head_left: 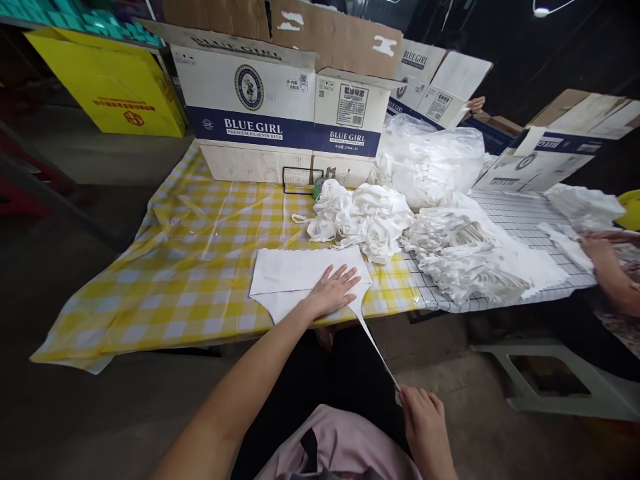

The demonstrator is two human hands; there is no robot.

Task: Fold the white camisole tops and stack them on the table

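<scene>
A white cloth garment (285, 272) lies flat at the table's front edge, its lower part hanging slightly over. My left hand (334, 291) rests on it with fingers spread, pressing its right side. From the garment's right corner a narrow white strip (373, 343) runs taut, down past the table edge. My right hand (425, 417) pinches the far end of this strip, low in front of my lap. Just beyond the garment sits a crumpled heap of white pieces with straps (365, 217).
Yellow checked cloth (195, 267) covers the table. Behind stand white-and-blue beer cartons (250, 133) and a plastic bag of white goods (430, 160). Stacked white pieces (460, 253) lie to the right. Another person's hands (600, 250) work at far right, above a stool (550, 380).
</scene>
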